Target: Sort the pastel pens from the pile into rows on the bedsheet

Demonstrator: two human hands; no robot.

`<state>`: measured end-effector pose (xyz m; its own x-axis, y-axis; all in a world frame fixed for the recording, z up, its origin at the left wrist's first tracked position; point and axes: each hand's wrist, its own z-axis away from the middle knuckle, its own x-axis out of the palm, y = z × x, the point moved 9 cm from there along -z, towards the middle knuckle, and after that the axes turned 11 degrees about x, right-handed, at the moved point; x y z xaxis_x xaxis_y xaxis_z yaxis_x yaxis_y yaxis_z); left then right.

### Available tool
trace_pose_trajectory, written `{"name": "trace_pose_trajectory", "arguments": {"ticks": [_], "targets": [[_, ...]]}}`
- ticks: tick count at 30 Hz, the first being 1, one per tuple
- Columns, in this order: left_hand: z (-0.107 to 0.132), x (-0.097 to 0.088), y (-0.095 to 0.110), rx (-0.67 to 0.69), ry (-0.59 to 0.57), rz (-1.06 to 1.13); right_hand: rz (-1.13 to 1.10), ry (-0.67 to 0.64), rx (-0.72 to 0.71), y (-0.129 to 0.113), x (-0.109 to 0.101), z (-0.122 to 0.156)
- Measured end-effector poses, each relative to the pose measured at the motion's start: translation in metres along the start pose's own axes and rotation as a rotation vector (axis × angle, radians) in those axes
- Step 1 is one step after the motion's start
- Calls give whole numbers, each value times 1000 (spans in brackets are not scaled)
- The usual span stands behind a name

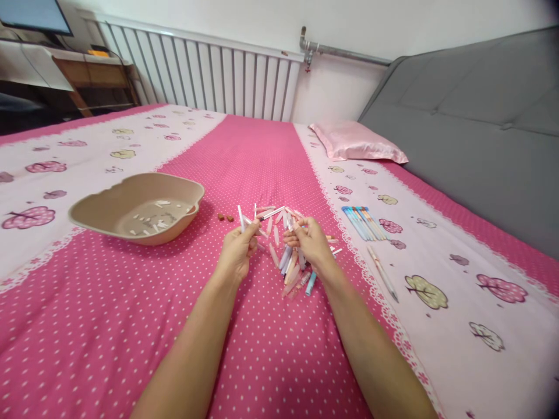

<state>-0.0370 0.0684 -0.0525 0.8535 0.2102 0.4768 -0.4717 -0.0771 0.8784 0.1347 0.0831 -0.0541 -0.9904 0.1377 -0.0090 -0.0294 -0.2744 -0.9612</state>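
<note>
My left hand (238, 251) is closed, thumb against fingers, around a thin pen part with a dark section, which looks like a pen refill (263, 218). A white stick (241, 217) rises beside its fingertips. My right hand (311, 241) pinches a small clear pen part (290, 223), partly covered by the fingers. Between and below the hands lies a loose heap of pen parts (290, 265), with pink, lilac and white barrels and a light blue cap (311, 283). Part of the heap is hidden behind my right hand.
A beige basin (109, 203) with small white pieces stands at the left. Two small brown pieces (225, 217) lie near it. On the right are a row of blue-capped pens (364, 223) and a single pen (383, 273). A pink pillow (356, 141) rests by the grey headboard (471, 122).
</note>
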Motion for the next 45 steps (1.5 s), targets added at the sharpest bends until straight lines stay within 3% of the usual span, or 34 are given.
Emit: {"name": "trace_pose_trajectory", "arguments": {"ticks": [4,9,13,20,27,35,40,43,45], "targets": [[2,2,-2,-43,-9,47,3,-23,-20,-4,0,4],[6,8,-11,-201,-28,173,-47,-204,-242,-31,16,24],[8,11,-14,-284,-29,257,-65,-280,-327,-40,26,37],[12,12,-14,-326,14,288,77,-259,-458,-45,31,46],[16,18,-14,-350,2,284,325,-81,-617,-54,29,57],[19,22,-18,-380,-80,214,184,-165,-452,-43,25,42],[23,25,-21,-377,-186,84,-45,-197,-17,-17,18,25],[25,26,-26,-372,-253,-13,-71,-367,219,2,30,29],[24,23,-27,-334,-264,-89,-51,-480,262,6,38,35]]}}
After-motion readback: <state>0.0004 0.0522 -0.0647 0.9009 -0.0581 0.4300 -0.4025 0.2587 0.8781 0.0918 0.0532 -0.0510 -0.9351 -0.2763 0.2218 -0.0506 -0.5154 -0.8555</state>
